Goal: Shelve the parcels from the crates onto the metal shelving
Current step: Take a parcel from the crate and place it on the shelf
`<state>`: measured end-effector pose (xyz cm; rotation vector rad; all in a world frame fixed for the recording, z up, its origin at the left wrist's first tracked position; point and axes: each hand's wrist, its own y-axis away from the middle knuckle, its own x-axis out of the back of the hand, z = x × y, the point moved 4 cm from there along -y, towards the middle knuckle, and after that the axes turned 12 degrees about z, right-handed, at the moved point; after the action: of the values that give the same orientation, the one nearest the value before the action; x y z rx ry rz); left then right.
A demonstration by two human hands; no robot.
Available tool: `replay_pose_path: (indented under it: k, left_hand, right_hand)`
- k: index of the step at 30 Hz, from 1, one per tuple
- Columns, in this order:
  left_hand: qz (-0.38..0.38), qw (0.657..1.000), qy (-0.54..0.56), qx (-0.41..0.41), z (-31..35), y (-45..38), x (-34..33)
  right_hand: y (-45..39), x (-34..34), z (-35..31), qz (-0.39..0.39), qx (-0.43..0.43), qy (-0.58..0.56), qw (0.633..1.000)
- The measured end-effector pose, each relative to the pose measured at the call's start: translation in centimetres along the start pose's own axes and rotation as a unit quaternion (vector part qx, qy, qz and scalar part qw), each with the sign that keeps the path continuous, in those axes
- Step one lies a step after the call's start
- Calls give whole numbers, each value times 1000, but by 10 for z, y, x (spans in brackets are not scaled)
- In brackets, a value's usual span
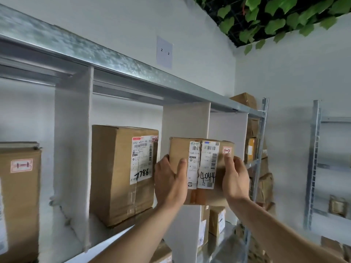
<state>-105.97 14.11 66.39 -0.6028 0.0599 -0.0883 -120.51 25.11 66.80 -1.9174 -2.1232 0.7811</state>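
Note:
I hold a brown cardboard parcel [201, 168] marked 4044, with a red 1-2 tag, up in front of the metal shelving [121, 61]. My left hand [170, 180] grips its left edge, thumb on the front face. My right hand [235, 177] grips the right edge, thumb near the red tag. The parcel overlaps a white divider [185, 122] between two bays. A taller parcel marked 7786 [121, 173] stands in the bay to the left. The crates are out of sight.
Another box tagged 1-1 [19, 196] stands at far left behind a white divider [73, 149]. Smaller parcels [216, 221] sit on the shelf below. More boxes [264, 179] crowd the shelf's right end. A second rack [313, 164] stands right. Green leaves [275, 18] hang overhead.

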Motion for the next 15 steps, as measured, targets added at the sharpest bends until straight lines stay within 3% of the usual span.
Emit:
replay_pose_path:
  k: [10, 15]
  left_hand:
    - [146, 988, -41, 14, -17, -13, -46]
    - [167, 982, -86, -2, -5, -1, -47]
  right_hand:
    - [-64, -47, 41, -164, -25, -65, 984]
    - [-68, -61, 54, -218, -48, -89, 971]
